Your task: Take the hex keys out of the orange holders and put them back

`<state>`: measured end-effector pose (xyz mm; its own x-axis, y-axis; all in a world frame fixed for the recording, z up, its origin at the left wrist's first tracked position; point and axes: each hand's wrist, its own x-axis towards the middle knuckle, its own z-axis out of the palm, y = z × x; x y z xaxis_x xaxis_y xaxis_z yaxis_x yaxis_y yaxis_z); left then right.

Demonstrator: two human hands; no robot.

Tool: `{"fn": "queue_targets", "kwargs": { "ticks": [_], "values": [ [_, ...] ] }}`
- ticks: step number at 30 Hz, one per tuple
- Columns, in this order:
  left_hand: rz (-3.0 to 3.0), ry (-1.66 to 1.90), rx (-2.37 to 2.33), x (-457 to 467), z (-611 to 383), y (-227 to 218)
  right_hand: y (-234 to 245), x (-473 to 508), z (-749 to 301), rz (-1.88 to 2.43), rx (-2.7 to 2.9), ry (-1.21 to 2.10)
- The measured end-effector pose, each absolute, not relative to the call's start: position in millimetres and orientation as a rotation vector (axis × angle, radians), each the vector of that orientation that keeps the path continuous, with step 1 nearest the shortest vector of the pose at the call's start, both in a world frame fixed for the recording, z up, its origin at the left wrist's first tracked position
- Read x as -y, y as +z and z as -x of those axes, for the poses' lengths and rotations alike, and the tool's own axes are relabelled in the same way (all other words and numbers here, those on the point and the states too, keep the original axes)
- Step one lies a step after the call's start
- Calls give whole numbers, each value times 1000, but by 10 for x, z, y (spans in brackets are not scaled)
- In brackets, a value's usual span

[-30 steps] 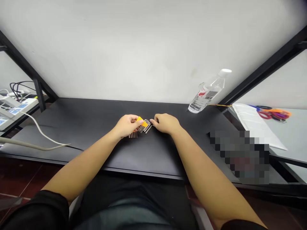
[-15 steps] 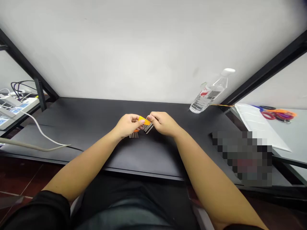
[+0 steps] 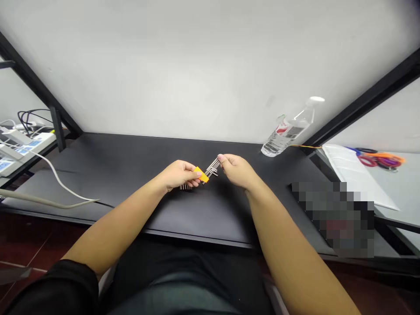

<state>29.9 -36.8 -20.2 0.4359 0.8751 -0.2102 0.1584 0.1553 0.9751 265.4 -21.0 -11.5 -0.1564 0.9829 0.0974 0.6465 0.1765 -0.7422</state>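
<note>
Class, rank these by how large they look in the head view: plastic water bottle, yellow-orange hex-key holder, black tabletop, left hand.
Largest to smallest:
1. Black tabletop
2. Plastic water bottle
3. Left hand
4. Yellow-orange hex-key holder, though fingers partly cover it

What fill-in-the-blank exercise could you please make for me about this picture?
1. The person's ____ hand pinches the orange holder.
2. The bottle stands to the ____ of the orange holder.
3. The bottle's cap is coloured ____.
4. The tabletop is coloured ____.

Missing words: left; right; white; black.
</note>
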Motion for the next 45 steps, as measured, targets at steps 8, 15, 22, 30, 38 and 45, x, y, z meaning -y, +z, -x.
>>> {"fn": "queue_targets", "kwargs": {
  "ticks": [8,15,22,30,38,45],
  "values": [
    [-1415,181,-610,447,-214,-105,-282,465,-2640,1918,1979,575],
    [-1666,-62,-558,540,-312,-182,-270,582,-2325,2179,2298,259],
    [-1997,-89,-691,577,-357,-131,-250,565,-2489,2078,2319,103],
    [-2113,76,-795,598,-328,-31,-389,519,-2684,1437,2550,117],
    [-2002,547,-1586,206,106,-4,-419,232,-2697,1325,2482,313],
    [-1988,276,-1812,240,121,-91,-333,-17,-2924,1085,2584,442]
  ]
}}
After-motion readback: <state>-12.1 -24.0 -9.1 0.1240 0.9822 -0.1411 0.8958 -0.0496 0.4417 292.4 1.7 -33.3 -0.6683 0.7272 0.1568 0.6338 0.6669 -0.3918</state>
